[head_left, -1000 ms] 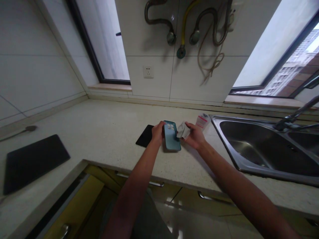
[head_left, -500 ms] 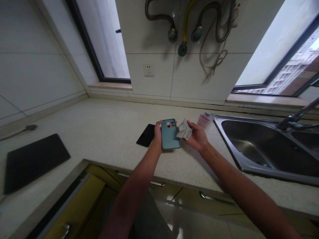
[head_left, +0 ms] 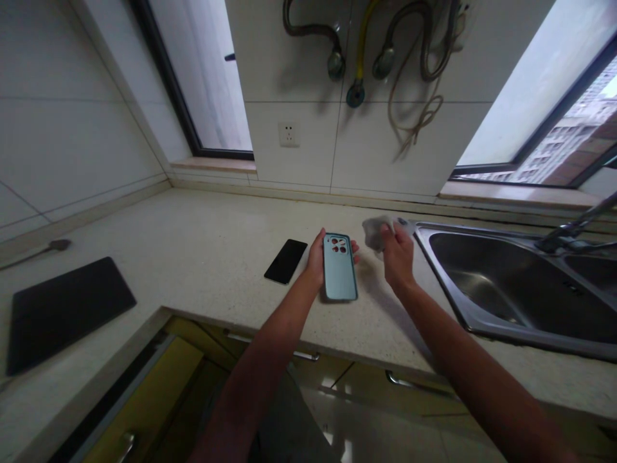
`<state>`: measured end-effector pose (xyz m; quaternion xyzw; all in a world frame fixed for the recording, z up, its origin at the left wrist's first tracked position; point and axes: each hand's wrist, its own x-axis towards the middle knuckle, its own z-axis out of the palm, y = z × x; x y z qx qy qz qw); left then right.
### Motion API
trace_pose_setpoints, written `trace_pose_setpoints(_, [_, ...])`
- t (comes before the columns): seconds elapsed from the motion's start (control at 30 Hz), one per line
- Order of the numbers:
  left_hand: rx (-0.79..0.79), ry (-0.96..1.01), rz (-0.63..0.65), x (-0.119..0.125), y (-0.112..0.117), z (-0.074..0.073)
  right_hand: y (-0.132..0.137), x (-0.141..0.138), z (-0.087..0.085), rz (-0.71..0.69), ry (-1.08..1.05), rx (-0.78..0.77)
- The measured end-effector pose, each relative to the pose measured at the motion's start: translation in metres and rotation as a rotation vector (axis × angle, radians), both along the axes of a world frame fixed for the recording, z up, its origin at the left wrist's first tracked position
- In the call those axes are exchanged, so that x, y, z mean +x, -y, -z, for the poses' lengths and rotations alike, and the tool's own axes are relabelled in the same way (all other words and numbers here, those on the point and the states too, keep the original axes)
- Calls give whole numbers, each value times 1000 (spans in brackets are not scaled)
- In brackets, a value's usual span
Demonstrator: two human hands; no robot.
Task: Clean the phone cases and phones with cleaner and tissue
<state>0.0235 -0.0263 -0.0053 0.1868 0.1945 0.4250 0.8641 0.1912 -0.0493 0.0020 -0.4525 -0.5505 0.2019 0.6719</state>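
Note:
My left hand (head_left: 317, 258) wraps round a teal phone case (head_left: 340, 275), its inside facing me and its camera holes at the top; the fingertips show past its right edge. To the right, my right hand (head_left: 398, 254) pinches a crumpled pale wipe (head_left: 373, 233), held apart from the case and blurred by motion. Just left of my left hand, a black phone (head_left: 286, 262) lies flat on the pale countertop (head_left: 216, 238). Behind my right hand, part of a clear plastic packet (head_left: 406, 225) shows beside the sink; the hand hides most of it.
A steel sink (head_left: 501, 283) with a faucet (head_left: 559, 238) is set into the counter at the right. On the left lie a dark flat board (head_left: 72, 308) and a thin-handled utensil (head_left: 58, 245). Hoses and valves (head_left: 355, 93) hang on the tiled wall above a socket (head_left: 288, 134).
My right hand has lifted away from the case with the wipe, up and to the right, now covering most of the packet. My left hand has shifted the case slightly right and down.

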Motion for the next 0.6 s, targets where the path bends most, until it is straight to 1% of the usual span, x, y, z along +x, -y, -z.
trace_pose_setpoints(0.03, [-6, -2, 3, 2, 1, 0, 3, -5, 1, 56, 112, 15])
trace_pose_setpoints(0.07, [-16, -9, 11, 4, 2, 1, 7, -12, 3, 49, 252, 25])
trace_pose_setpoints(0.1, [-24, -13, 17, 6, 2, 2, 10, -18, 6, 25, 381, 52])
trace_pose_setpoints(0.17, [-30, -8, 18, 10, 3, 3, 16, -30, 14, -85, 660, 98])
trace_pose_setpoints(0.2, [-28, -3, 16, 13, 4, 4, 18, -34, 17, -127, 777, 98])
trace_pose_setpoints(0.23, [-26, 0, 15, 15, 5, 4, 19, -37, 21, -133, 857, 90])
trace_pose_setpoints(0.3, [-23, 2, 8, 17, 6, 4, 20, -40, 26, -132, 955, 75])
trace_pose_setpoints(0.37, [-26, -8, -21, 17, 6, 4, 20, -40, 26, -145, 999, 79])
trace_pose_setpoints(0.6, [-14, -51, -191, 5, -5, 10, 27, -41, 12, -373, 1127, 133])
